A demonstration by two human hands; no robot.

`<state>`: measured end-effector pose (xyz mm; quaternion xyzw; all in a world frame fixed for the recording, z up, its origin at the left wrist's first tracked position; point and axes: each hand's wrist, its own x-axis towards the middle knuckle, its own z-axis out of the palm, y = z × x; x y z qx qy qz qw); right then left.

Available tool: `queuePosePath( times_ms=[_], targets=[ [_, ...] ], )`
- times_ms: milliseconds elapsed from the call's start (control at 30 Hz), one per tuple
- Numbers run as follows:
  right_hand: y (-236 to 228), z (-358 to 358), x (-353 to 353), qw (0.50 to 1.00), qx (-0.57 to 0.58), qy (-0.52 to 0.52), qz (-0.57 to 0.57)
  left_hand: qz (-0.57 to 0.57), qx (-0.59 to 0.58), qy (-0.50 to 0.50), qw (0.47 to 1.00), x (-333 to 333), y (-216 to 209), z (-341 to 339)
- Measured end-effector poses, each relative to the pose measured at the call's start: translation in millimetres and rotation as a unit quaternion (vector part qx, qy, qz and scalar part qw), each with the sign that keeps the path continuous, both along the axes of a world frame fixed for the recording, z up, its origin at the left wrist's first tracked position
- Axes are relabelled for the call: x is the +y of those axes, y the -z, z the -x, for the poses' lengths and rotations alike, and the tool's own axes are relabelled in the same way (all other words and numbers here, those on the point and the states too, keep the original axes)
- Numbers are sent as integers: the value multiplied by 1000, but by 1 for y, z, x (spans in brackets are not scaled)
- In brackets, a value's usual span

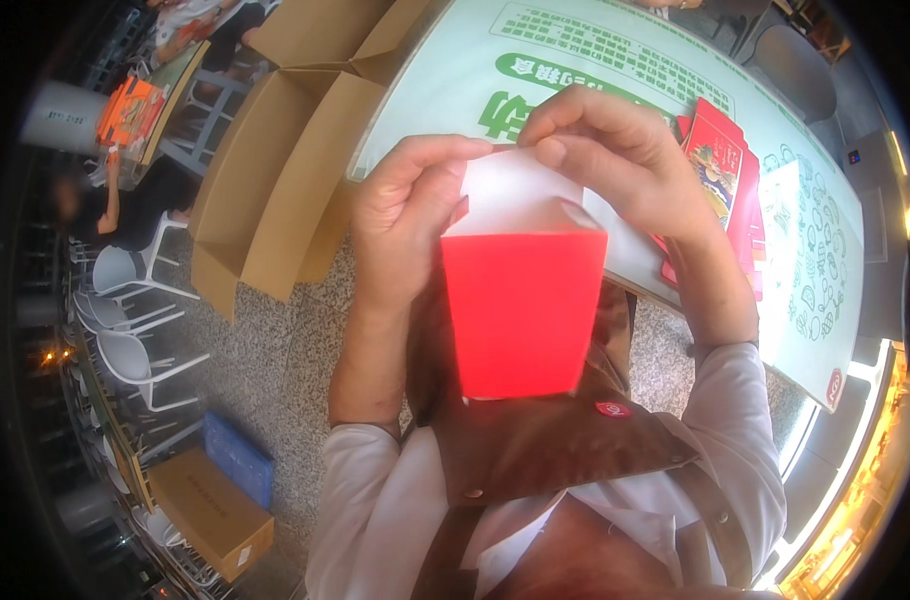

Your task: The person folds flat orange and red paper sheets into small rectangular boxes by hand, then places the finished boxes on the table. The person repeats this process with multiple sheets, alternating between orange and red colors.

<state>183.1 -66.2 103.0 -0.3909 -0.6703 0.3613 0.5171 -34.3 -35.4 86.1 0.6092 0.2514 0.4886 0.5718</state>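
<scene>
A paper food box lies between my left hand and right hand, before my apron; beyond it, a table bears stacked flat cartons at right; an open cardboard box and chairs lie left.

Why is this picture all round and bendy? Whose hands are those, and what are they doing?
There's no robot here, just a person using two bare hands. The camera sits on the person's head and looks down, so you see almost what they see. Its very wide lens makes straight edges curve.

The left hand and right hand both pinch the tall back edge of a red box. Its top is open and its inside is white.

Ahead is a pale table with green printing. Flat red pieces lie on it in a pile. A big open cardboard box is beside it, on the left.
</scene>
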Motion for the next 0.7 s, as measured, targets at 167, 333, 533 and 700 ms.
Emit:
queuePosePath(
  times_ms=[167,333,533,700],
  targets=[
    [-6,-1,0,992,-25,2,125,-60,41,-7,997,3,4,5],
    [-9,1,-2,986,-47,-20,156,-61,57,-15,996,3,9,4],
    [-1,4,-1,991,-65,12,112,-9,103,51,993,3,-9,7],
    [1,5,-1,991,-117,23,53,36,162,13,986,11,6,10]
  ],
)
